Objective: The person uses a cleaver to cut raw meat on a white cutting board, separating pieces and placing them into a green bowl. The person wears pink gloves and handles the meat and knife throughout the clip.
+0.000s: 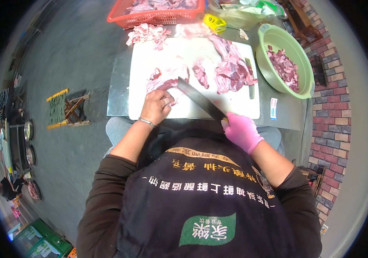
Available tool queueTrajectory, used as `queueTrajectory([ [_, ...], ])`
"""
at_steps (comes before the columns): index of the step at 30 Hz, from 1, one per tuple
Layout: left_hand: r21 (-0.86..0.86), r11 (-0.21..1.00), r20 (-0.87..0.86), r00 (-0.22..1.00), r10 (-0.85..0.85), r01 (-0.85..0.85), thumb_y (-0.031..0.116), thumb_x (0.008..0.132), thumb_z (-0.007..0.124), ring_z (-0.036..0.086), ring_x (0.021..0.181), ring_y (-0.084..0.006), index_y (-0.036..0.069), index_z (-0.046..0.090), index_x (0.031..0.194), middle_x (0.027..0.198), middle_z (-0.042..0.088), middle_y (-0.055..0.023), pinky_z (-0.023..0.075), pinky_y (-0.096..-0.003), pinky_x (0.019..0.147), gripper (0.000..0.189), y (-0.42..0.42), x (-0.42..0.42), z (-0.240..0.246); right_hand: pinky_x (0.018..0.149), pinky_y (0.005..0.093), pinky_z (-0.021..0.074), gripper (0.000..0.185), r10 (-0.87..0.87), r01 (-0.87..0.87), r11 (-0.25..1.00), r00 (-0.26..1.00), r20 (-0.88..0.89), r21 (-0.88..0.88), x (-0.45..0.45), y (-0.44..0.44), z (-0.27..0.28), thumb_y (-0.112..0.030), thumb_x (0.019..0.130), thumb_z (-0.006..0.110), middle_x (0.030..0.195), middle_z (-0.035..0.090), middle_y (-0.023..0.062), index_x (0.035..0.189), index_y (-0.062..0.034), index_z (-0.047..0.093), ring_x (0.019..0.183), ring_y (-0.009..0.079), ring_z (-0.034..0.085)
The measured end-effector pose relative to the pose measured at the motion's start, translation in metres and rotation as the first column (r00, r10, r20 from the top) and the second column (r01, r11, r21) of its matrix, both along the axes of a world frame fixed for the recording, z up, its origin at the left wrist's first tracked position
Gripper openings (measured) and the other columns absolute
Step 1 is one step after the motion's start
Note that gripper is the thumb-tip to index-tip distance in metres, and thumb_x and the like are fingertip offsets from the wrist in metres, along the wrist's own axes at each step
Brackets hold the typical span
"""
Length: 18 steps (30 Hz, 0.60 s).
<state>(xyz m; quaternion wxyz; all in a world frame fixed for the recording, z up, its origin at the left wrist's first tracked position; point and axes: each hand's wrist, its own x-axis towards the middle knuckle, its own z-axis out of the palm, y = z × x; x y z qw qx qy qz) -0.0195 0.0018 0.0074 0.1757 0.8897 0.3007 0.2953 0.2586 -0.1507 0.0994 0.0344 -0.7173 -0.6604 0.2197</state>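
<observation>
My right hand (242, 130), in a pink glove, grips the handle of a long-bladed knife (201, 100). The blade points up and left over a white cutting board (184, 111), its tip beside a piece of raw meat (168, 84). Bare but for a ring and bracelet, my left hand (158, 104) rests on the board with its curled fingers at the near edge of that meat. A small strip of meat (200, 73) lies right of it. Farther right is a large raw cut (234, 72). Pale trimmings (148, 34) lie at the board's far left corner.
Behind the board stand a red plastic basket (158, 18) of meat, a yellow object (215, 23) and a clear container (235, 20). A green basin (261, 61) with meat pieces sits at the right. A folding stool (66, 109) stands on the floor at left; people are farther off.
</observation>
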Motion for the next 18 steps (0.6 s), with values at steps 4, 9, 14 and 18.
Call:
queueTrajectory([
  [4,-0.013,0.993,-0.001,0.993,-0.116,0.116,0.002,0.071,0.067,0.06,0.098,-0.0252,0.012,0.069,0.081,0.099,0.064,-0.0017,0.0456,-0.0405,0.09,0.015,0.002,-0.009,0.008,0.071,0.0507,0.0514,0.02,-0.083,0.084,0.996,0.996,-0.04,0.04,-0.012,0.014,0.0,-0.024,0.093,0.057,0.077,0.065,0.0192,0.086,-0.0053,0.056,0.075,0.0422,0.064],
  [9,-0.052,0.999,-0.007,1.0,0.012,-0.013,0.002,0.071,0.067,0.058,0.104,-0.0251,0.013,0.07,0.086,0.105,0.063,-0.0027,0.0438,-0.042,0.094,0.019,-0.007,-0.008,0.003,0.067,0.0508,0.0512,0.022,0.075,-0.074,0.994,0.997,-0.011,0.085,-0.012,0.003,0.012,-0.026,0.094,0.056,0.075,0.065,0.0208,0.09,-0.0044,0.059,0.073,0.0415,0.065],
  [14,-0.047,0.997,-0.001,0.998,0.064,-0.064,0.004,0.07,0.067,0.057,0.105,-0.0253,0.016,0.072,0.084,0.105,0.063,-0.0012,0.0426,-0.0415,0.094,0.019,-0.019,0.002,-0.004,0.07,0.0496,0.0539,0.016,0.143,-0.12,0.98,0.98,0.14,-0.159,-0.039,0.028,0.008,-0.017,0.091,0.054,0.083,0.069,0.0163,0.101,-0.0061,0.062,0.078,0.037,0.069],
  [18,-0.023,0.996,-0.082,0.992,-0.091,0.09,0.003,0.069,0.067,0.056,0.105,-0.0263,0.016,0.069,0.078,0.103,0.063,0.0005,0.0406,-0.0431,0.096,0.016,-0.017,0.001,0.0,0.074,0.0495,0.0536,0.022,0.029,-0.012,0.977,0.996,0.079,-0.211,-0.069,0.082,-0.01,-0.024,0.095,0.05,0.085,0.07,0.0185,0.101,-0.007,0.062,0.081,0.0386,0.069],
])
